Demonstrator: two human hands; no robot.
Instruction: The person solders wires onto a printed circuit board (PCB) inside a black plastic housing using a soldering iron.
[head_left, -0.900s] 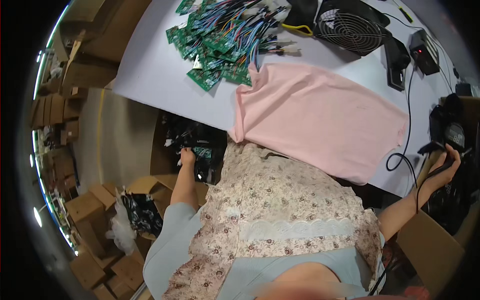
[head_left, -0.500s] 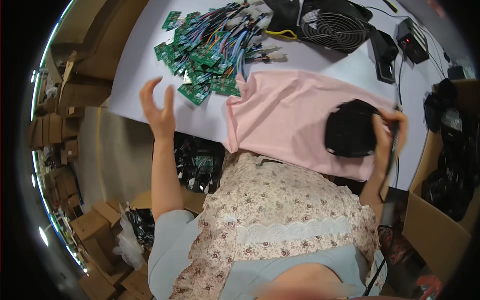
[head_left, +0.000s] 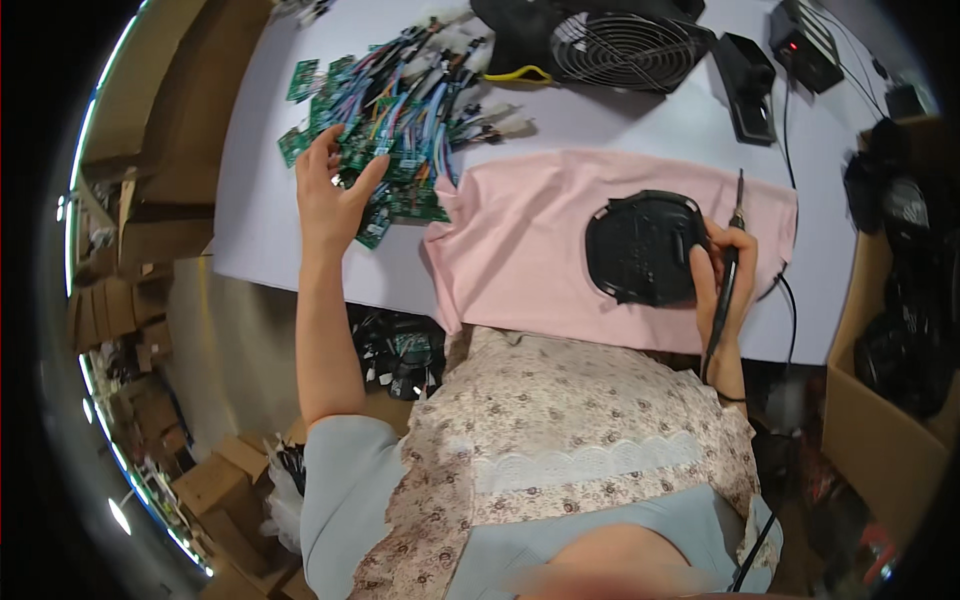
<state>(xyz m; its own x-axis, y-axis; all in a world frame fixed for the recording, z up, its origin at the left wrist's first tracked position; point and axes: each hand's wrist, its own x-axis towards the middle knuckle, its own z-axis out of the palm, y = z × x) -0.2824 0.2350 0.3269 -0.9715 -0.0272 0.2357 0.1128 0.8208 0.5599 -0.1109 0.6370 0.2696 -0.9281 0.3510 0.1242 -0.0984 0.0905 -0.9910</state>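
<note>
My left hand (head_left: pixel 335 195) is at the near edge of a pile of green circuit boards (head_left: pixel 415 205) with coloured wires (head_left: pixel 415 100). Its fingers and thumb are spread and curved over the boards, and nothing shows between them. My right hand (head_left: pixel 735 265) grips a black soldering iron (head_left: pixel 722 305), tip pointing away from me. The same hand's thumb and finger reach the right edge of a rounded black plastic cover (head_left: pixel 640 250). That cover lies on a pink cloth (head_left: pixel 530 240), its ribbed inner side up.
A black fan with a round grille (head_left: pixel 625 50) stands at the back. Right of it are a black holder (head_left: pixel 745 90) and a box with a red light (head_left: pixel 805 45). A carton (head_left: pixel 885 400) of black parts is at the right, and a tray of parts (head_left: pixel 395 350) sits below the table edge.
My left hand has moved forward onto the circuit boards. My right hand has brought the cover left and down onto the cloth, and the soldering iron now shows more plainly.
</note>
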